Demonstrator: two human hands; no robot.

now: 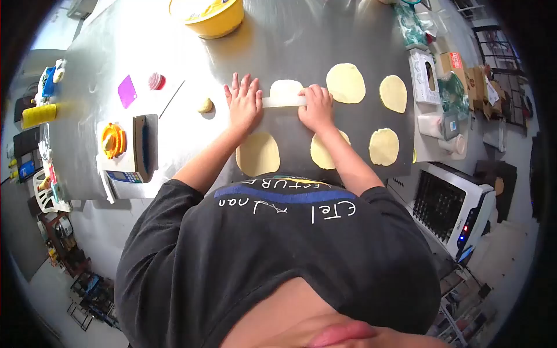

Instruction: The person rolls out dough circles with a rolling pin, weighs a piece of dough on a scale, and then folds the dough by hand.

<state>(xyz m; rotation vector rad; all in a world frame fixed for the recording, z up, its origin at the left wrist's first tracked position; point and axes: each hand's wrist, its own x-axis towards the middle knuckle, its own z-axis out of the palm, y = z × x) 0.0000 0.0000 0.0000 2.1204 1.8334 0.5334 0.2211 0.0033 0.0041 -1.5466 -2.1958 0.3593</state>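
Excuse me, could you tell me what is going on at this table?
A person is working a white rolling pin at a piece of pale dough. Their left hand lies with fingers spread at one end of the pin, and their right hand curls over the other. Five more flat dough pieces lie around on the metal table, one partly hidden by the right forearm. A small dough-coloured lump sits to the left.

Tabletop open beside tub, scale blocking left
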